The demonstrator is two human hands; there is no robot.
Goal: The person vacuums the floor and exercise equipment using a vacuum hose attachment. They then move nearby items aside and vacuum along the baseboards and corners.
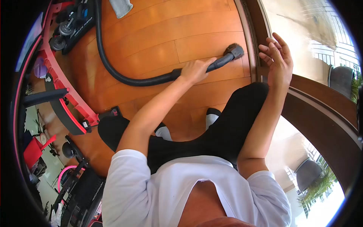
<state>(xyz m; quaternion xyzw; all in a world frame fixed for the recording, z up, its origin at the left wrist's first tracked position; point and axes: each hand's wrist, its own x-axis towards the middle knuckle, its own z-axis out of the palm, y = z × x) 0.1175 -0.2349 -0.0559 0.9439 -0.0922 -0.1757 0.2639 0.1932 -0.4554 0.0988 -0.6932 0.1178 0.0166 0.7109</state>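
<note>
My left hand (196,71) is wrapped round the black handle of a vacuum hose (143,81). The hose curves away to the left and up past the top edge of the view. At its other end a dark brush head (235,51) rests on or just above the wooden floor (151,45), near the door track. My right hand (278,60) is raised over the brown door frame, its fingers apart and slightly bent, holding nothing.
A red and black exercise frame (72,87) stands at the left, with dumbbells (66,28) at upper left. A grey cloth (121,6) lies at the top. Glass door panels (298,34) are at the right, and dark chairs (341,80) show through them.
</note>
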